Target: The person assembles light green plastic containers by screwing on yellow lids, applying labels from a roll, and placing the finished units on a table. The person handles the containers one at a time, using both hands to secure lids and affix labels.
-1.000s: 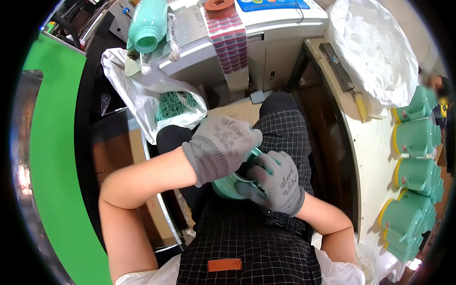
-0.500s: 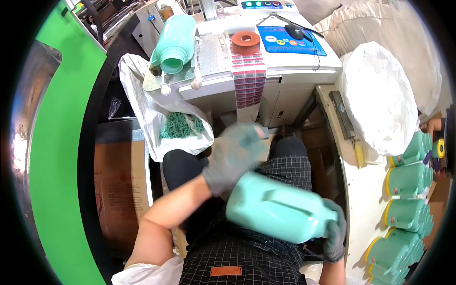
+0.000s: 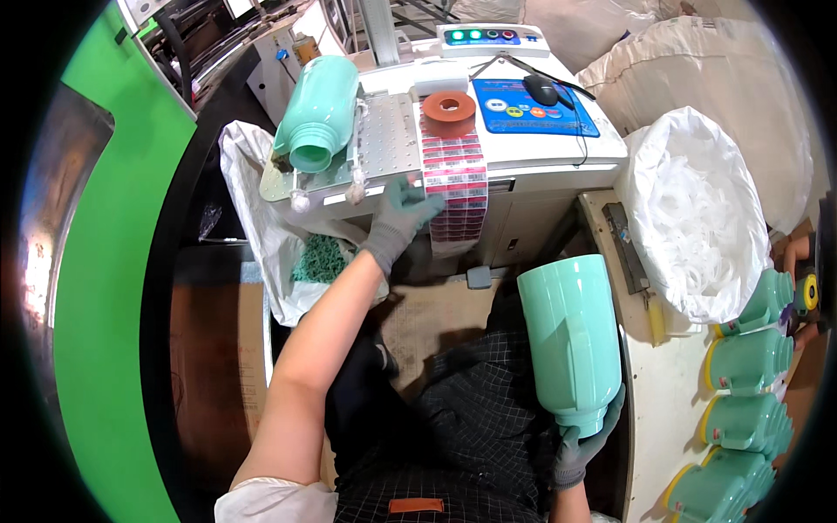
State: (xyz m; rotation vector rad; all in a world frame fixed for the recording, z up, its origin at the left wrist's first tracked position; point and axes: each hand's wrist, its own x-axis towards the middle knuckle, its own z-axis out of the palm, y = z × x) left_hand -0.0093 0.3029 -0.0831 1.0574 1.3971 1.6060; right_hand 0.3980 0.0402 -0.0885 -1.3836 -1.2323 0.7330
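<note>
My right hand point(image 3: 582, 458), in a grey glove, grips the narrow neck of a mint-green plastic jug body point(image 3: 571, 336) with a moulded handle. The jug is neck-down over my right thigh, its wide end pointing away from me. My gloved left hand point(image 3: 397, 218) reaches to the left edge of a strip of red and white labels point(image 3: 455, 196) hanging over the table's front. Its fingers are apart and show no object between them; whether they touch the strip I cannot tell. A reddish-brown ring-shaped roll point(image 3: 450, 126) rests on the strip's upper end.
Another mint-green jug point(image 3: 324, 100) lies on a perforated metal plate point(image 3: 391, 131). A white sack point(image 3: 253, 174) with green plastic shreds point(image 3: 321, 260) stands at left. To the right are a white bag of clear rings point(image 3: 693, 222) and several yellow-rimmed green jugs point(image 3: 750, 359) on a bench point(image 3: 656, 392).
My left hand has moved up and away from the jug to the label strip. The right hand has swung the jug from lying crosswise to pointing away from me. The view has shifted slightly.
</note>
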